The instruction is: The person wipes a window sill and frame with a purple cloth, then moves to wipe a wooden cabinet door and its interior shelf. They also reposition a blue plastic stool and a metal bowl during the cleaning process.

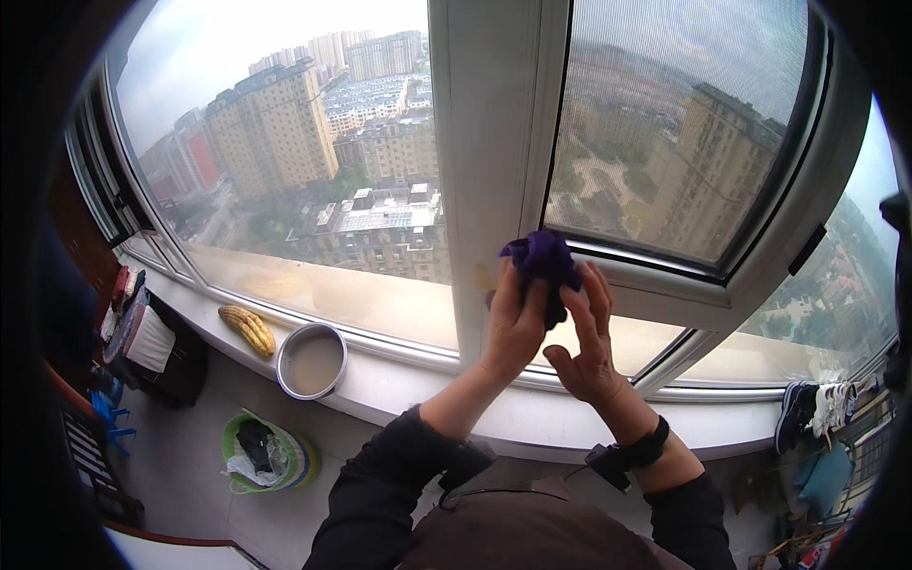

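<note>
A crumpled purple cloth (543, 256) is bunched up in my left hand (514, 328), in front of the white window frame (484, 178). My right hand (591, 349) is just to the right, its fingertips at the cloth's edge and its thumb held apart. Whether those fingertips pinch any cloth is hard to see. Both hands are raised above the white windowsill (442, 406), near the lower left corner of a screened window sash (662, 142). A dark strap circles my right wrist.
On the sill stand a metal basin (311, 362) of cloudy water and a dried yellowish gourd (247, 329). A striped woven basket (267, 456) holding a plastic bag sits on the floor. Shoes (812, 406) line the sill's right end. A black window handle (807, 249) sticks out at right.
</note>
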Action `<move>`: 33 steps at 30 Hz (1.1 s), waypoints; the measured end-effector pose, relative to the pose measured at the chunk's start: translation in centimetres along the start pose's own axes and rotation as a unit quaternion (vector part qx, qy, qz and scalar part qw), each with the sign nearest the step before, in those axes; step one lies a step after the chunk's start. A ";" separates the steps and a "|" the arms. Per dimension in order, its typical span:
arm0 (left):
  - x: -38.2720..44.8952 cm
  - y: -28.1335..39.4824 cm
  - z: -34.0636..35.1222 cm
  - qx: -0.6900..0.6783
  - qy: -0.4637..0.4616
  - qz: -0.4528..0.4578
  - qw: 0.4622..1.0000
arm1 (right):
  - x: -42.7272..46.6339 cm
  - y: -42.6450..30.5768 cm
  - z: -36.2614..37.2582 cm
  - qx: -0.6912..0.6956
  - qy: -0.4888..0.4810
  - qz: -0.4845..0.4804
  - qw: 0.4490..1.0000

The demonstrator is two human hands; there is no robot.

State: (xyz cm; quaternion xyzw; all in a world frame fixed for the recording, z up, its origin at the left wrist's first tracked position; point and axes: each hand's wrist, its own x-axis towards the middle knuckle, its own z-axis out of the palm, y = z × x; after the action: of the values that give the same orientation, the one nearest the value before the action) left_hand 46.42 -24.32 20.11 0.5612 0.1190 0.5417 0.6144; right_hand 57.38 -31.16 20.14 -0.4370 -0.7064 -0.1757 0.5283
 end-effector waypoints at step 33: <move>8.2 -2.6 -2.7 0.541 0.157 0.444 0.696 | -2.7 8.5 -3.0 -0.376 0.113 0.096 0.915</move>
State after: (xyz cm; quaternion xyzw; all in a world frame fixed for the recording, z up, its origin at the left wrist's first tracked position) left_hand 48.94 -15.73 20.83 0.6909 0.2235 0.6740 -0.1357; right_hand 66.13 -29.79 17.03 -0.6462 -0.4786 -0.4254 0.4152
